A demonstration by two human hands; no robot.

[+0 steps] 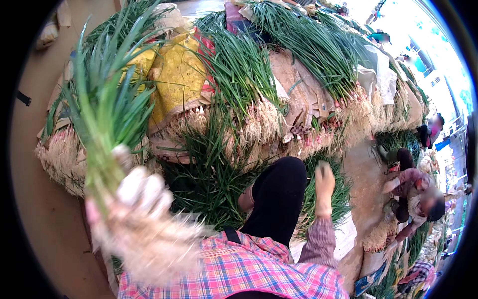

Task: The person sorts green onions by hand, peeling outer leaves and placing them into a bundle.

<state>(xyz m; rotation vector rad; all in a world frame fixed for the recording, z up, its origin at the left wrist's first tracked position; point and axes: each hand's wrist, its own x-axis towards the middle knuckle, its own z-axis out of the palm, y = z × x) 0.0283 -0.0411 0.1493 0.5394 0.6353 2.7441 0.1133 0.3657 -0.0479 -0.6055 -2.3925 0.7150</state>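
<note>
In my white-gloved left hand (144, 189) is a bunch of spring onions (99, 129), held up at the left. Its leaves point up, and its pale roots hang blurred towards my checked pink shirt. My right hand (324, 187), in a pale glove, is beside my bent knee above a low pile of loose greens (341, 192). Its fingers look drawn together; whether anything is between them is hidden. Before me, bundled spring onions (239, 74) lie on a heap with their roots facing me.
Yellow sacking (179, 74) and brown sacking (298, 84) partly cover the heap. More greens (204, 184) lie around my leg. A person (413, 199) crouches at the right beside other bundles. Bare floor (45, 199) shows at the left.
</note>
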